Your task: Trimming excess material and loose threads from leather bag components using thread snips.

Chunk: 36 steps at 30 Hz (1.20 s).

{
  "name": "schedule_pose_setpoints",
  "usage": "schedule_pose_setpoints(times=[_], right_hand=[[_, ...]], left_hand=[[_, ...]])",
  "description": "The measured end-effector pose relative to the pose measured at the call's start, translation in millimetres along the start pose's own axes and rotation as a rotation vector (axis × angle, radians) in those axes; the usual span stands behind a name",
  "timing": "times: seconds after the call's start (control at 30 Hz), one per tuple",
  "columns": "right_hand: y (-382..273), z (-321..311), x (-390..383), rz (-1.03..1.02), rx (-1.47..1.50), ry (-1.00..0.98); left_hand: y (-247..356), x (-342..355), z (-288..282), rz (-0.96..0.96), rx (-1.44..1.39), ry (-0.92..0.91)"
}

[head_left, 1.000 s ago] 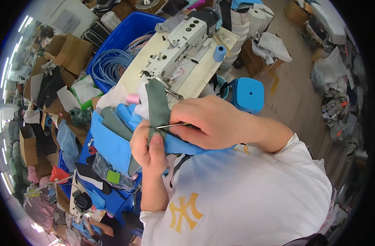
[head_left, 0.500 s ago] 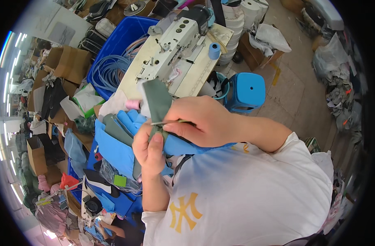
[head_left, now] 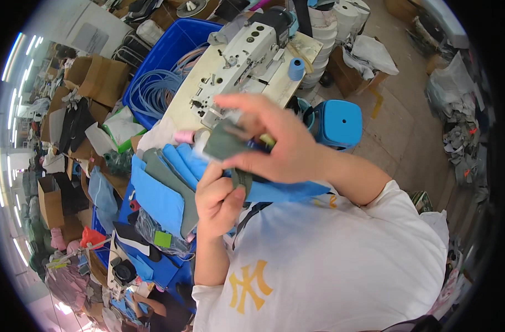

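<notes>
My left hand [head_left: 218, 202] is closed, its thumb and fingers pinching a dark green fabric piece [head_left: 223, 145] in front of my chest. A folded end of that piece shows between the thumb and forefinger. Over its upper part is my right hand [head_left: 283, 144], slightly blurred, with the forefinger raised and the thumb at the fabric's edge. A small tool with a yellow-green part [head_left: 268, 140] lies in the right palm; its kind is mostly hidden. Blue fabric [head_left: 288, 191] stretches below the right hand toward my shirt.
Beyond my hands stands a white sewing machine [head_left: 230, 69] on its table, with a blue thread cone [head_left: 296, 69] beside it. Stacked blue and green fabric pieces [head_left: 158, 191] lie at left. Farther off are a blue bin [head_left: 178, 33] and a blue stool [head_left: 341, 123].
The thin metal tool no longer points across the fabric; it now sits back in my right palm. The right fingers have spread and moved up over the fabric, which has tilted. My left hand shifted right.
</notes>
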State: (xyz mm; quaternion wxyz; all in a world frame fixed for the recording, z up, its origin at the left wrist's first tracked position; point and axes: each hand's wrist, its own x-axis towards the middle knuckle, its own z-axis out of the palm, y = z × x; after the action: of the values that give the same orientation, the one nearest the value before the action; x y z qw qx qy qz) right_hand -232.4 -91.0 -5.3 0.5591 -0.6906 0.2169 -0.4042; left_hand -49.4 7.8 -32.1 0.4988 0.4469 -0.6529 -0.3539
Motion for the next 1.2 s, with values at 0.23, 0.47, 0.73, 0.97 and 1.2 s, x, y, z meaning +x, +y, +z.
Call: schedule_pose_setpoints(times=[0.23,0.47,0.73,0.97,1.2], right_hand=[[19.2,-1.1,13.3,-0.176,-0.070,0.201],[10.4,16.2,5.7,-0.043,0.111,-0.042],[31.5,10.0,16.3,-0.015,0.091,0.283],[1.8,4.6,-4.1,-0.139,-0.294,-0.167],[8.4,7.6,-5.6,-0.072,-0.346,-0.261]], left_hand=[[1.0,1.2,-5.1,0.126,0.251,-0.051],[1.6,-1.7,1.3,-0.340,0.138,0.134],[-7.1,-8.9,-0.8,-0.111,0.082,0.188],[-13.1,-9.9,-6.2,0.007,0.092,0.265],[-5.7,-6.0,-8.2,0.040,0.165,0.234]])
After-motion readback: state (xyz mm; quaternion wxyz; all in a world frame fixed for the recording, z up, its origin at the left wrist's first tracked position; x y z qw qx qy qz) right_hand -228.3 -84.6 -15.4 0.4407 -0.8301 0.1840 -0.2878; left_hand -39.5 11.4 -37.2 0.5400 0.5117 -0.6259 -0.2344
